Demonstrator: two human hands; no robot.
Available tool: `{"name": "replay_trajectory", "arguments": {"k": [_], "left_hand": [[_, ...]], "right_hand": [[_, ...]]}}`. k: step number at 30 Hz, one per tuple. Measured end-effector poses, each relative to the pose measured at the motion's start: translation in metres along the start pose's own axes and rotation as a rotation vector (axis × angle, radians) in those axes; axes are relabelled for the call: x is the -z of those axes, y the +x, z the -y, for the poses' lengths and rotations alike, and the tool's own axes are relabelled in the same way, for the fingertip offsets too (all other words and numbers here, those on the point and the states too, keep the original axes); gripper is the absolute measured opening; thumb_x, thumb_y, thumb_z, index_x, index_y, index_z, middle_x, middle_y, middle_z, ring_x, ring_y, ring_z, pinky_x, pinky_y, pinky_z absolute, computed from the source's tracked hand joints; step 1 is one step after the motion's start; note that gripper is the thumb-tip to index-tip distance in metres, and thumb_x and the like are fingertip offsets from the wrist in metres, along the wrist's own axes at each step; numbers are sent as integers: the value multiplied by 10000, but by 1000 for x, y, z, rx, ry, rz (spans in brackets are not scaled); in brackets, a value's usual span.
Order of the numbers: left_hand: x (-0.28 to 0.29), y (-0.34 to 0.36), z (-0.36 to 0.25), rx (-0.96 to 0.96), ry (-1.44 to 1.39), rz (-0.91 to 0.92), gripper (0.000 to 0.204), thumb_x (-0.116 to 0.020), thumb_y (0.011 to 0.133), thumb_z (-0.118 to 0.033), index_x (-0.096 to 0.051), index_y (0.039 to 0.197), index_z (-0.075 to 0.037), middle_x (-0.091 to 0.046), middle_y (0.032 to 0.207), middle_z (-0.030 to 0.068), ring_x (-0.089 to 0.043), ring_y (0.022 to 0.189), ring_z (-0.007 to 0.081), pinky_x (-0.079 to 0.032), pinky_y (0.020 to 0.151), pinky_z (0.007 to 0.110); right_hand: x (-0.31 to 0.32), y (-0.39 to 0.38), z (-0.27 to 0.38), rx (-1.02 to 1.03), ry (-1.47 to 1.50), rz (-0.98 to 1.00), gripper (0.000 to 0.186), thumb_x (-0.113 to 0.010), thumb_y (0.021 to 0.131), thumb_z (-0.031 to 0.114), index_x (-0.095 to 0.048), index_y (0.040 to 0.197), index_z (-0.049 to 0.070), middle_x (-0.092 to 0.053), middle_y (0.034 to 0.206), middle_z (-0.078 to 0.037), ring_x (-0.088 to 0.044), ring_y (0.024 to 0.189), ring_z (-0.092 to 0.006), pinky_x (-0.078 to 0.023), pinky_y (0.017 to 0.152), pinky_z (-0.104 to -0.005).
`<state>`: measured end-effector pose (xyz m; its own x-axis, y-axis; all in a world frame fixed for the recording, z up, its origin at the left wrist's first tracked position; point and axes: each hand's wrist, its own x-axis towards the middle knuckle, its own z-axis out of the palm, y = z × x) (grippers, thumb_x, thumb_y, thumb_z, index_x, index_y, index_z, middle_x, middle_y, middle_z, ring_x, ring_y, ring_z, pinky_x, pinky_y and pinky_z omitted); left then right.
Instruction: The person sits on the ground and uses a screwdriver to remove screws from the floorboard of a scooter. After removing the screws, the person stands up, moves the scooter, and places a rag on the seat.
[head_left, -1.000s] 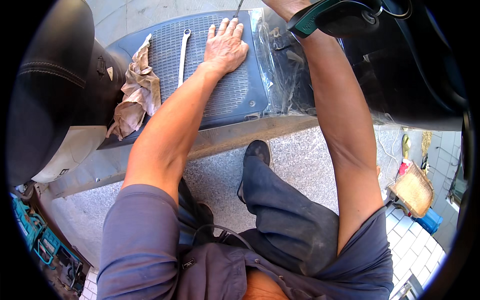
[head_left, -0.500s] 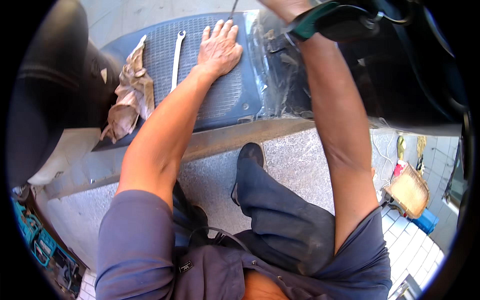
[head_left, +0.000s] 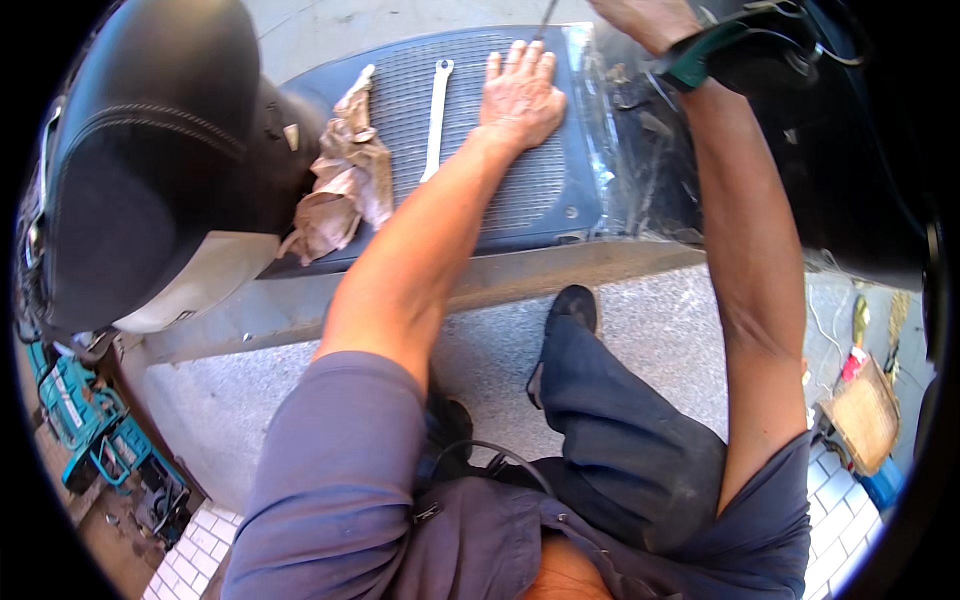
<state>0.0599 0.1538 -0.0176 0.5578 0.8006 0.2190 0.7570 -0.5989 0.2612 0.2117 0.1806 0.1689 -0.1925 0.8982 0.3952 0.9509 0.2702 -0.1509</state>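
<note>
My left hand [head_left: 522,100] lies flat with fingers apart on the ridged blue-grey footboard mat [head_left: 530,200] of a scooter. A thin dark rod [head_left: 546,20] rises just beyond its fingertips. A silver combination wrench [head_left: 436,120] lies left of that hand, beside a crumpled, stained rag [head_left: 340,190]. My right hand [head_left: 648,22] reaches past the top edge, near that rod; its fingers are out of frame, so what it holds is hidden. A dark green strap with a black keyed item [head_left: 745,55] overlaps my right wrist.
A black stitched seat [head_left: 150,190] fills the upper left. Clear crumpled plastic [head_left: 640,150] covers the dark panel at right. My legs stand on granite paving [head_left: 650,350] below the footboard. Teal tools [head_left: 80,400] lie lower left; a woven scoop [head_left: 862,420] and blue container sit lower right.
The scene sits further right in the picture than before, showing more of the seat and teal tools. Relative to the mat, both hands look almost unmoved.
</note>
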Motion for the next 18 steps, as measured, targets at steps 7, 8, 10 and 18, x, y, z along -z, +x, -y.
{"name": "replay_trajectory", "arguments": {"k": [7, 8, 10, 18], "left_hand": [[0, 3, 4, 47, -98, -27, 533, -498, 970, -292, -547, 1432, -32, -529, 1497, 148, -420, 1451, 322, -293, 1206, 519], [3, 8, 5, 64, -149, -23, 502, -542, 965, -289, -579, 1396, -35, -569, 1439, 144, -462, 1406, 323, -337, 1175, 508], [9, 22, 7, 177, -235, -61, 445, -629, 943, -285, -641, 1321, -52, -626, 1318, 133, -527, 1308, 320, -410, 1106, 486], [-25, 56, 14, 404, -318, -301, 218, -780, 843, -222, -797, 1043, -139, -656, 1079, 76, -585, 1101, 313, -519, 944, 430]], "right_hand": [[-3, -2, 5, -357, 404, -231, 287, -598, 975, 251, -611, 986, -36, -695, 657, -141, -731, 698, -309, -575, 694, -425], [-3, -2, 4, -385, 410, -231, 293, -587, 980, 253, -605, 1008, -38, -696, 659, -143, -732, 706, -312, -575, 699, -426], [-11, -2, -8, -269, 205, -237, 294, -570, 991, 249, -592, 1036, -41, -696, 708, -156, -730, 728, -322, -573, 710, -431], [-18, -3, -23, 148, -104, -50, 233, -569, 991, 215, -657, 955, 3, -598, 982, -231, -686, 867, -343, -555, 787, -460]]}}
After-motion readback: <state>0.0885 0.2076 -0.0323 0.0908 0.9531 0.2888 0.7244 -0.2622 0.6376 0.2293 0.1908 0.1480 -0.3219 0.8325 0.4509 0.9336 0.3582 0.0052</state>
